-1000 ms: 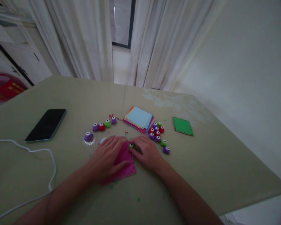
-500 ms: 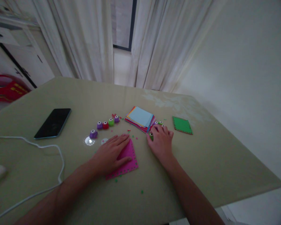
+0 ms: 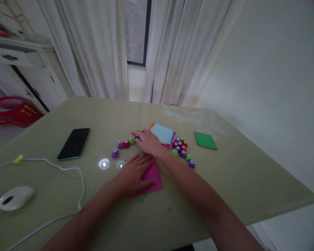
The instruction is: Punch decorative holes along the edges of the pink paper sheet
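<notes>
My left hand [image 3: 134, 174] lies flat, fingers stretched, on a square of pink paper [image 3: 155, 177] with small marks along its edges. My right hand [image 3: 147, 140] reaches across above it. Its curled fingers are at the far end of a short row of one-eyed toys, by a purple one-eyed toy [image 3: 136, 136]; whatever they hold is hidden. In that row stand a green toy [image 3: 132, 140], a red toy [image 3: 126, 143] and a purple toy [image 3: 120, 143]. Nearer me sits another purple toy [image 3: 115, 153].
A stack of coloured paper [image 3: 162, 132] lies partly behind my right hand. Right of it is a cluster of one-eyed toys [image 3: 182, 147], then a green paper square [image 3: 205, 141]. Leftward are clear discs [image 3: 104, 164], a phone [image 3: 73, 143], a white cable [image 3: 81, 181] and a white mouse [image 3: 16, 198].
My right hand has moved left from the toy cluster beside the paper stack to the row's far end. My left hand stays flat on the pink paper. The view has shifted slightly.
</notes>
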